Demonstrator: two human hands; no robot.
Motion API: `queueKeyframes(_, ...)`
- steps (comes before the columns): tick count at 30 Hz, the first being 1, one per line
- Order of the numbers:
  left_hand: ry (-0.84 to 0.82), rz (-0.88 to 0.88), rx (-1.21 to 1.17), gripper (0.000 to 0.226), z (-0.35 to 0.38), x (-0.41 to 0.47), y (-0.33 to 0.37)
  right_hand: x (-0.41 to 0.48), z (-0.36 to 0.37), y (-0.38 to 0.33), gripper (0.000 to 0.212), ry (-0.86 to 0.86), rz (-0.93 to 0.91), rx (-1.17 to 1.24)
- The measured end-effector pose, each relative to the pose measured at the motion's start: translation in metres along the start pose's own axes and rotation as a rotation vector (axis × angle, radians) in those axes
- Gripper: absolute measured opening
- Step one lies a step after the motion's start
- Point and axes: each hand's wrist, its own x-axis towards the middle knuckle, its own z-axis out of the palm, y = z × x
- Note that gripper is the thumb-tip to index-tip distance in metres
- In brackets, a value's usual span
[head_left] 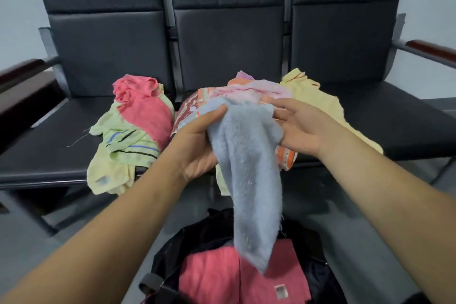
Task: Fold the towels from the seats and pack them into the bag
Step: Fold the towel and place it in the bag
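1. Left hand (197, 140): grips the upper edge of the blue towel (249, 180), thumb on top and fingers curled beneath.
2. Right hand (298, 128): fingers straight and slightly spread, lying against the towel's right edge. No pinch is visible, and the thumb is hidden.
3. Blue towel: bunched at the top between the two hands, the rest hanging free in a narrow twisted strip. It is unfolded.
4. Step in hand, as judged: opening the towel out for folding. Done well, the right hand would find a corner on the edge it touches and pinch it while the left slides to the opposite corner. This lets the cloth hang flat before halving. Folding it while twisted would probably give a lumpy bundle.
5. Bag (167, 254): black, open, directly below the blue towel's hanging tip. A folded pink towel (209, 276) already lies inside.
6. Middle pile (246, 91): pink and orange cloths just behind the blue towel.
7. Left pile (133, 126): pink and green towels, left of the blue towel.
8. Yellow towel (318, 99): right of the blue towel, behind the right hand.
9. Seats (49, 143): dark, carrying all three lots.
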Motion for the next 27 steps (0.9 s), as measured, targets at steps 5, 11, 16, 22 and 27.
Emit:
queueKeyframes(5,-0.079,0.1,-0.015,0.063,-0.003,0.008,0.006,0.001,-0.014,0.025,0.058,-0.22,0.147,-0.208)
queueKeyframes(11,0.057,0.067,0.124,0.043,-0.018,0.015,0.007,-0.003,-0.02,0.021,0.045,-0.325,0.101,-0.311)
queueKeyframes(16,0.097,-0.121,0.577,0.048,-0.031,0.015,0.001,-0.006,-0.016,0.014,0.048,-0.234,-0.118,-0.241)
queueKeyframes(22,0.134,-0.115,0.536,0.03,-0.031,0.013,-0.008,-0.008,-0.031,0.008,0.056,-0.12,-0.125,-0.292)
queueKeyframes(27,0.291,-0.036,0.443,0.018,-0.019,0.016,-0.009,-0.016,-0.041,0.002,0.061,-0.021,-0.02,-0.504)
